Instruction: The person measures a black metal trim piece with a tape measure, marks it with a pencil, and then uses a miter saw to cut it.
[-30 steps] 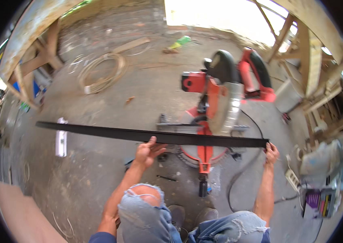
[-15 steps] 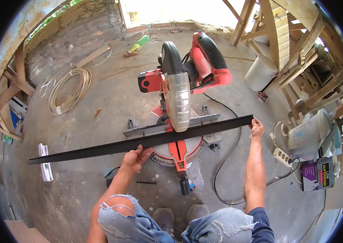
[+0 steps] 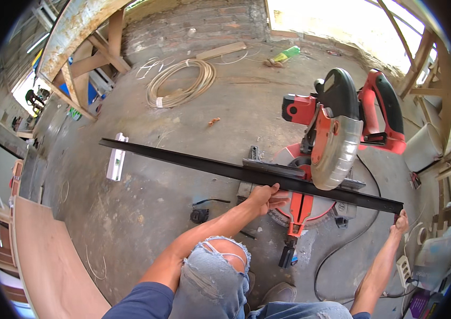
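Observation:
A long black metal bar (image 3: 193, 160) lies across the base of a red mitre saw (image 3: 337, 133) that stands on the concrete floor. The bar runs under the raised saw blade and its grey guard (image 3: 336, 154). My left hand (image 3: 265, 198) grips the bar just left of the blade, over the saw's base. My right hand (image 3: 400, 222) holds the bar's right end, off to the right of the saw. My knee in torn jeans (image 3: 212, 266) is below, in front of the saw.
A coil of pale cable (image 3: 180, 87) lies on the floor behind. A white bracket (image 3: 115, 158) rests by the bar's left end. The saw's black cord (image 3: 342, 250) loops to a power strip (image 3: 403, 268) on the right. Wooden frames stand left and right; a plywood sheet (image 3: 50, 260) lies at lower left.
The view has swung, so the saw and bar now sit further right and the bar tilts down to the right. Both hands keep their hold on the bar.

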Tool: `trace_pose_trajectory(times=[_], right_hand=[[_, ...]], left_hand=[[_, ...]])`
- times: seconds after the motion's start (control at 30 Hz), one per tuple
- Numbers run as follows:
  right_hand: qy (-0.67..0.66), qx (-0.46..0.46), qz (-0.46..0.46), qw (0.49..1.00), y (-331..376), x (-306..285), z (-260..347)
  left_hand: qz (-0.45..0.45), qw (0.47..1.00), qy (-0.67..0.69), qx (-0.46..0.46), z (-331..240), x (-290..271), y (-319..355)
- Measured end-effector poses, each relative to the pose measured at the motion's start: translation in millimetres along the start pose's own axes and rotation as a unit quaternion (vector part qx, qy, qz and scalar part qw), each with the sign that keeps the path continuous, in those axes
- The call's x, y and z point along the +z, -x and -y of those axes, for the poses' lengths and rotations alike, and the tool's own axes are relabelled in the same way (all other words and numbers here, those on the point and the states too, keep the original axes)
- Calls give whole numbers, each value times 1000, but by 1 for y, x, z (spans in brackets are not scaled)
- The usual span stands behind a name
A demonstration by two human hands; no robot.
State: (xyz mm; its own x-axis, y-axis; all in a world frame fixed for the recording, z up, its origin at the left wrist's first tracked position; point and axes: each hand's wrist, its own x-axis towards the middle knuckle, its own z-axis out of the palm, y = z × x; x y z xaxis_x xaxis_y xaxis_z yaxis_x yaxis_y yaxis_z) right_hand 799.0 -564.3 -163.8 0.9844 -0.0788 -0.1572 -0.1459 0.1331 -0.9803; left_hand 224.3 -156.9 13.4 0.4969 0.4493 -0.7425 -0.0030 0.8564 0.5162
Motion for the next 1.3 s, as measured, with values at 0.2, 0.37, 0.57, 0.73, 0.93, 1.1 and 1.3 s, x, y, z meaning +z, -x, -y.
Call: trace_pose_trajectory(times=[0.2, 0.37, 0.57, 0.73, 0.93, 1.1, 1.3], right_hand=[[32, -87, -30, 995, -79, -24, 77], [-31, -16, -48, 998, 84, 48, -8], [199, -242, -79, 946, 218, 70, 78], [312, -414, 239, 821, 377, 147, 118], [438, -502, 424, 614, 417, 196, 90], [538, -414, 421, 602, 431, 213, 98], [565, -347, 461, 590, 446, 244, 97]], left_hand=[[72, 985, -151, -51, -22, 60, 10], [29, 961, -275, 4, -25, -9, 48], [-79, 945, -301, 103, -79, -89, 112], [-342, 852, -342, 200, -140, -273, 146], [-566, 578, -565, 161, -206, -462, 167], [-645, 552, -511, 137, -256, -551, 160], [-600, 557, -560, 126, -324, -719, 171]])
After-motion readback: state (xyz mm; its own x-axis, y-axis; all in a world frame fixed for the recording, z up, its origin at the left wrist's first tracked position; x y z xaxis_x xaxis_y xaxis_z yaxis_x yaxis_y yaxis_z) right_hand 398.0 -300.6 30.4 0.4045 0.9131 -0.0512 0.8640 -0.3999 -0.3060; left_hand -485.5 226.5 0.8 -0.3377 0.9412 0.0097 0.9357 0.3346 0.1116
